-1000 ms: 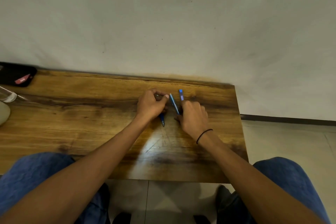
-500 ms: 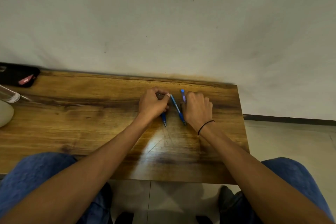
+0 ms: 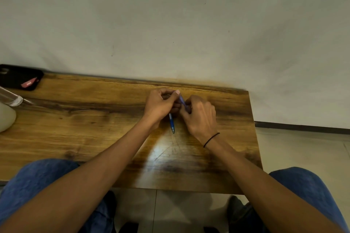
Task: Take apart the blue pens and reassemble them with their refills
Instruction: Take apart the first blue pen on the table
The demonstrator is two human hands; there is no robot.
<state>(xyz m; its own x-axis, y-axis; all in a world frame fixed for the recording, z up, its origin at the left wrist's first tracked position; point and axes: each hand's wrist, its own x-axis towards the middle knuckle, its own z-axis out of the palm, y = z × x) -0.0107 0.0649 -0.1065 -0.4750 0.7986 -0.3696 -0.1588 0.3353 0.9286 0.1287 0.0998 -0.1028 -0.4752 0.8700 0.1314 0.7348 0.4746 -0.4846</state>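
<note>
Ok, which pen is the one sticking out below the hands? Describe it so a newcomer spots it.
Start at the wooden table, then go to the two hands meeting near its far edge. A blue pen pokes out toward the camera under the left hand, tip down. The other blue piece, blurred, sits higher, pinched between the left hand and the right hand.

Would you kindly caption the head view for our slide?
Both hands, left and right, grip blue pens over a wooden table.

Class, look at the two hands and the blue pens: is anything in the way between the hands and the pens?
Nothing visible is. The left hand and right hand both already touch a blue pen; a second pen pokes out beneath the left hand.
</note>
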